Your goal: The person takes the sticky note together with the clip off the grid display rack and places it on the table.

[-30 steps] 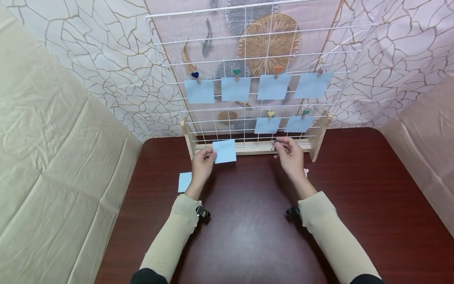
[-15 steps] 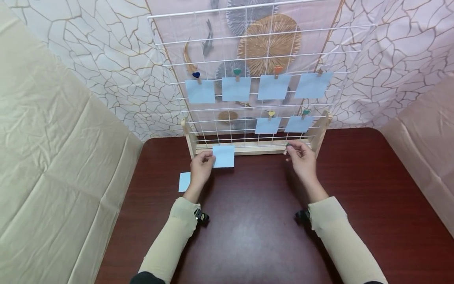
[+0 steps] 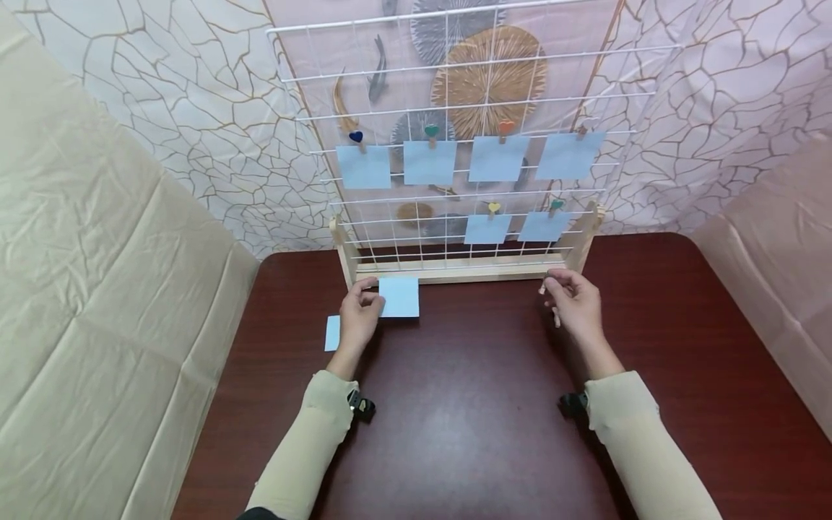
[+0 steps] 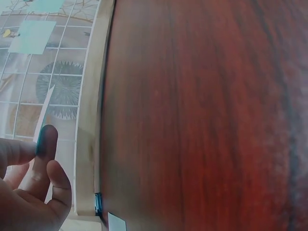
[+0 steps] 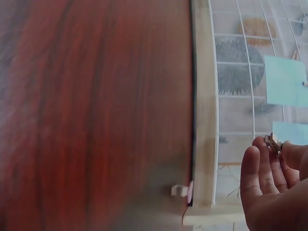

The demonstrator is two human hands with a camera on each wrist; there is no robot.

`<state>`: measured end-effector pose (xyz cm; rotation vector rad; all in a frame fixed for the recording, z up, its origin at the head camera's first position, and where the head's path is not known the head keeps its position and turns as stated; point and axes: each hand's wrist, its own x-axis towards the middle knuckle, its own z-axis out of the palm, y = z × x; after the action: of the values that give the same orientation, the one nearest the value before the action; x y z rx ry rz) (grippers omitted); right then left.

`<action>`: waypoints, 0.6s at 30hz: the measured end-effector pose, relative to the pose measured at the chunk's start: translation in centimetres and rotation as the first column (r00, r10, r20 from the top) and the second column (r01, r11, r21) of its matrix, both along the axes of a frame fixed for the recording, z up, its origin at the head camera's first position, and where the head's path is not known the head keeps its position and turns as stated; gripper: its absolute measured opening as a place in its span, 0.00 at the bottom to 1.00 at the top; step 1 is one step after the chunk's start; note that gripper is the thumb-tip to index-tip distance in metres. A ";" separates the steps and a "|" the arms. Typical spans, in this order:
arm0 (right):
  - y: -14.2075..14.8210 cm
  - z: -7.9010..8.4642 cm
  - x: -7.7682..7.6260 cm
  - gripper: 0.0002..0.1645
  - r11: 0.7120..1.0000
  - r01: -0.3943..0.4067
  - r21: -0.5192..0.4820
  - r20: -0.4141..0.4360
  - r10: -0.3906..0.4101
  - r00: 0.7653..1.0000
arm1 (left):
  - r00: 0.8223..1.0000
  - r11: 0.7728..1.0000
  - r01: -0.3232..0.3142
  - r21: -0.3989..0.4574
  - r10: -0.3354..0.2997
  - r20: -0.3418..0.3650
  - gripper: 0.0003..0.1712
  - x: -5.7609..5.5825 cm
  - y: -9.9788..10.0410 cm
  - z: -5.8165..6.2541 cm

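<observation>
My left hand [image 3: 359, 312] pinches a light-blue paper card [image 3: 399, 297] by its left edge, in front of the rack's wooden base. In the left wrist view that card [image 4: 44, 115] shows nearly edge-on between thumb and fingers. A small wooden clothespin [image 5: 273, 143] is pinched between the thumb and fingertips of my right hand [image 3: 577, 307], near the base's right end. Just under this hand, a second clothespin [image 5: 180, 191] with a pinkish piece lies on the table. Partly covered by my left hand, another blue card [image 3: 332, 333] lies on the tabletop.
A white wire grid [image 3: 448, 195] stands upright on a wooden base [image 3: 455, 274] at the back of the dark red table [image 3: 455, 404]. Several blue cards [image 3: 430, 162] hang in its upper row from heart-topped clothespins, with two cards [image 3: 487, 230] lower right. Fabric surrounds the table.
My right hand has moved right and toward me with its clothespin, baring the other one on the table. My left hand has drawn its card slightly left and lower, away from the grid.
</observation>
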<state>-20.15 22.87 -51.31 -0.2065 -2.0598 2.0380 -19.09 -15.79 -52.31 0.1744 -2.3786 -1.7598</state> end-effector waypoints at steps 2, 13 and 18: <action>0.3 0.2 0.3 0.09 1.000 0.001 0.012 0.010 -0.001 1.000 | 1.000 1.000 -0.001 -0.006 0.001 -0.007 0.20 0.1 -0.1 0.0; 2.0 -1.1 0.4 0.12 0.999 -0.025 0.047 0.004 0.025 1.000 | 1.000 0.999 0.008 -0.051 -0.008 0.000 0.09 0.4 -0.5 -0.4; 2.4 -0.7 1.0 0.13 0.997 -0.062 0.049 0.023 0.061 0.998 | 1.000 0.999 0.016 -0.043 -0.016 -0.002 0.09 0.8 -0.9 -0.7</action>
<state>-19.15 25.25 -52.06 -0.1590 -2.1532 2.0254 -18.31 -16.66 -53.06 0.1477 -2.4206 -1.7128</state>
